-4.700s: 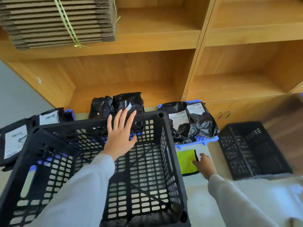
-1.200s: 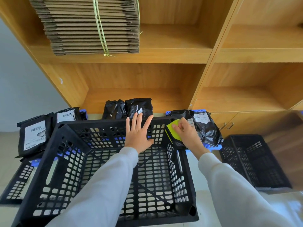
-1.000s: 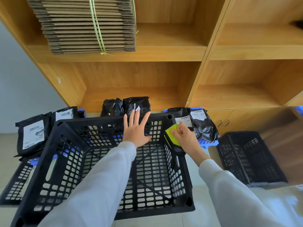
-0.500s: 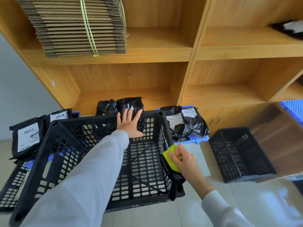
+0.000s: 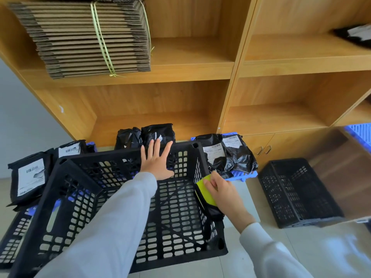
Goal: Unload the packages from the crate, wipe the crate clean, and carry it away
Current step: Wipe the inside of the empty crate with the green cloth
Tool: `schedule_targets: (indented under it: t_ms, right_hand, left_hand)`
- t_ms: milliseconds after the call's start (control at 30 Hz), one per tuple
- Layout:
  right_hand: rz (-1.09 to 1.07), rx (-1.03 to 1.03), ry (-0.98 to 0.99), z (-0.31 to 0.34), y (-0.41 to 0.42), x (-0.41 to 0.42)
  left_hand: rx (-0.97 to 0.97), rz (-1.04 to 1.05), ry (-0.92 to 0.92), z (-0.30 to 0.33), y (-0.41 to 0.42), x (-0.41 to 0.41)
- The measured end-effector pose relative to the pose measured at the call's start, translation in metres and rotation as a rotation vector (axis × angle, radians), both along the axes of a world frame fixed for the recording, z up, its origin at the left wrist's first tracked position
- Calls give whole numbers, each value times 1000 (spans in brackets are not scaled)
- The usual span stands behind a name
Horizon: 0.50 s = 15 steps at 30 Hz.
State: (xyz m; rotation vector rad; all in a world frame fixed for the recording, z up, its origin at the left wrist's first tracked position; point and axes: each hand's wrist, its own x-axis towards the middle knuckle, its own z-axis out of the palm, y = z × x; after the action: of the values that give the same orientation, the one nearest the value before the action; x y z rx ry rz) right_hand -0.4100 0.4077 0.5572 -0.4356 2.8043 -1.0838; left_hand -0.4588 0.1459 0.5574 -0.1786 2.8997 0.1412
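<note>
A black lattice crate (image 5: 84, 197) stands on the floor in front of me, with nothing inside it. My left hand (image 5: 156, 163) lies flat with spread fingers against the inside of the crate's far wall. My right hand (image 5: 220, 191) grips a yellow-green cloth (image 5: 204, 190) with a black backing and presses it on the crate's right rim. Black packages (image 5: 230, 155) with white labels lie on a blue pallet beyond the crate's right corner. More black packages (image 5: 156, 133) stand behind the far wall, and others (image 5: 28, 177) lie to the left.
A second black crate (image 5: 297, 191) stands on the floor to the right. Wooden shelves (image 5: 281, 65) rise behind, with a tied bundle of flat cardboard (image 5: 90, 37) on the upper left shelf. Another black crate's corner (image 5: 12, 237) shows at the lower left. A blue crate edge (image 5: 359, 133) shows far right.
My right hand picked the cloth up from the floor and has run it along the crate's right rim, toward me and now back a little. My left hand stays on the far wall.
</note>
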Motion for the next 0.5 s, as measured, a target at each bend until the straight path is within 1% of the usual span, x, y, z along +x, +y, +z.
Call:
schedule_targets:
  t_ms: [367, 500]
  right_hand:
    - [13, -25, -43, 3, -34, -95]
    - [-9, -81, -75, 8, -45, -117]
  left_hand:
    - [-10, -8, 73, -7, 1, 3]
    - [-3, -6, 88, -8, -1, 2]
